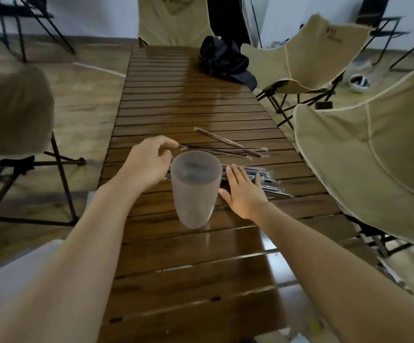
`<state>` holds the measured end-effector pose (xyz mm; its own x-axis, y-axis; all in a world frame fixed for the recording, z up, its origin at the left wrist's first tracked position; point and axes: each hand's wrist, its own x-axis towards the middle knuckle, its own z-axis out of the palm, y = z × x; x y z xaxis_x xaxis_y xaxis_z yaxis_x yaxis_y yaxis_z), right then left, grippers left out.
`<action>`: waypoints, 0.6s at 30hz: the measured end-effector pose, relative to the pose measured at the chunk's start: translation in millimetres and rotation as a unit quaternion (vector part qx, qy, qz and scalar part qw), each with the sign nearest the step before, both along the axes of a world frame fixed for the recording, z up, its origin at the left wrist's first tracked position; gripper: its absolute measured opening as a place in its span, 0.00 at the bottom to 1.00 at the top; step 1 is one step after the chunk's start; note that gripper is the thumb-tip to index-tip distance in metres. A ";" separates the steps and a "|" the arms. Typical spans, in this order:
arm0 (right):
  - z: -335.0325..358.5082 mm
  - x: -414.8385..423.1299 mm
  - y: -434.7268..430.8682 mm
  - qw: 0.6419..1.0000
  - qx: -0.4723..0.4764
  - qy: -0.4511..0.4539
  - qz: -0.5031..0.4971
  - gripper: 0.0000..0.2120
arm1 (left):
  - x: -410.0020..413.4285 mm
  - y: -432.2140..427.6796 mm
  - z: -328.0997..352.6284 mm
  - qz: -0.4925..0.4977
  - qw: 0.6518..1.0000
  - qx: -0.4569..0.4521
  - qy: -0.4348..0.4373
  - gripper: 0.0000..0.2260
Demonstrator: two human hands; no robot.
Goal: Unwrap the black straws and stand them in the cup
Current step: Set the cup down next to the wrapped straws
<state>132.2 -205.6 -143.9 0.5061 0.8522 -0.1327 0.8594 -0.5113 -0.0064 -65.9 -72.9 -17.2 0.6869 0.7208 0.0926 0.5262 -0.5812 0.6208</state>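
A frosted translucent cup [194, 191] stands upright on the slatted wooden table [201, 256]. Behind it lie several wrapped black straws [222, 151], spread loosely, one apart farther back [215, 136]. A bundle of wrapped straws [262, 178] lies to the right of the cup. My left hand [149, 160] is left of the cup's rim, its thumb and fingers pinching the left end of a straw. My right hand [244, 191] lies flat with straight fingers on the bundle, just right of the cup.
A black cap [224, 61] sits at the table's far right. Beige folding chairs stand around: one at the far end [173, 18], two on the right [307, 58] [374, 157], one on the left [13, 115]. The near slats have gaps.
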 end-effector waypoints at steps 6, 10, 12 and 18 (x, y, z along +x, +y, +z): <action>18.1 3.3 -18.2 1.000 0.012 -0.015 -0.006 0.39 | -5.5 -26.0 35.1 -0.035 0.999 -0.007 0.007 0.17; 22.2 23.0 -1.9 1.000 -0.005 -0.001 0.003 0.48 | 3.8 -48.0 40.7 -0.138 0.985 -0.010 0.105 0.41; 22.7 35.9 13.6 1.000 -0.020 0.001 0.005 0.52 | 12.6 -55.1 30.8 -0.139 0.972 0.063 0.177 0.46; 17.6 79.3 58.4 0.996 -0.052 0.032 0.062 0.65 | 31.2 -21.2 10.5 -0.055 0.985 0.083 0.139 0.40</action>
<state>211.5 -147.1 -126.3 0.3861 0.8875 -0.2515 0.9151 -0.4028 -0.0164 -34.7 -94.1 -6.7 0.7757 0.6310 -0.0009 0.5907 -0.7256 0.3530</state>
